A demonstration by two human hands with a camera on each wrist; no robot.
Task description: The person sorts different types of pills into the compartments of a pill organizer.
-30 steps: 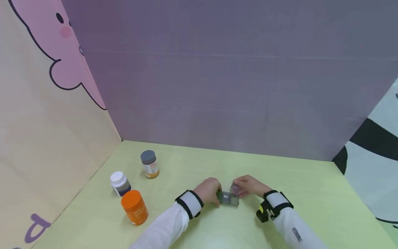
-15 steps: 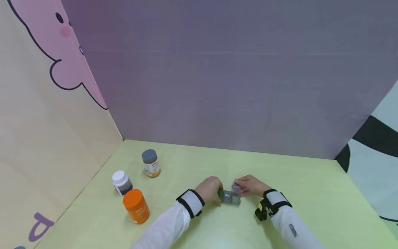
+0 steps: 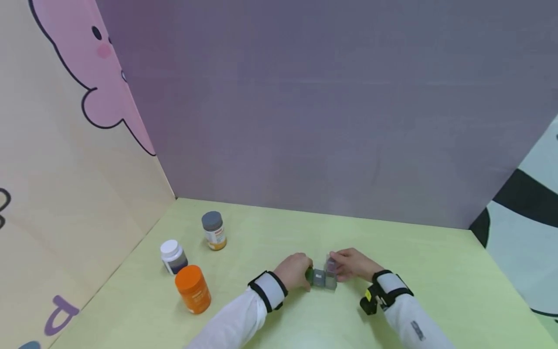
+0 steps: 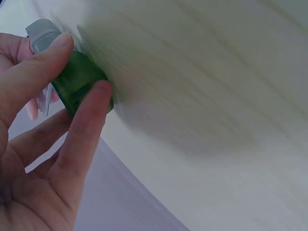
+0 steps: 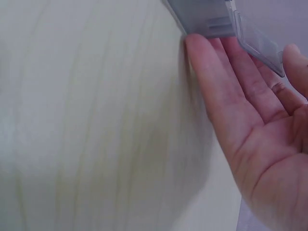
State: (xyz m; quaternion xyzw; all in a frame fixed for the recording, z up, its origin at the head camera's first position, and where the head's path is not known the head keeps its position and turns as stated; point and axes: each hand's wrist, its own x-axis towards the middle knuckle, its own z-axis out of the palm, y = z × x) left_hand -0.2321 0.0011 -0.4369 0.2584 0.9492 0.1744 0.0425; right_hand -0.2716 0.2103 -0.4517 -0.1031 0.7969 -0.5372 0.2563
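A small pill box (image 3: 319, 277) with green and grey compartments lies low over the table between the two hands. The left hand (image 3: 293, 271) grips its green end (image 4: 82, 79), thumb on one side and fingertips on the other. At the opposite end a clear lid (image 3: 330, 264) stands swung up from its compartment. The right hand (image 3: 355, 264) holds this end, its thumb at the edge of the raised lid (image 5: 260, 45) and its fingers behind it. One fingertip meets the bottom corner of the grey compartment (image 5: 204, 19). What the open compartment contains is hidden.
Left of the hands stand an orange jar (image 3: 193, 290), a white-capped bottle (image 3: 173, 257) and a grey-capped bottle (image 3: 214, 230). A grey panel (image 3: 305, 121) rises behind the pale green table (image 3: 270, 225), with a cartoon-printed wall (image 3: 87, 194) at the left.
The head view has shifted slightly. Both hands keep almost the same place on the pill box, and the lid stays raised in the right hand.
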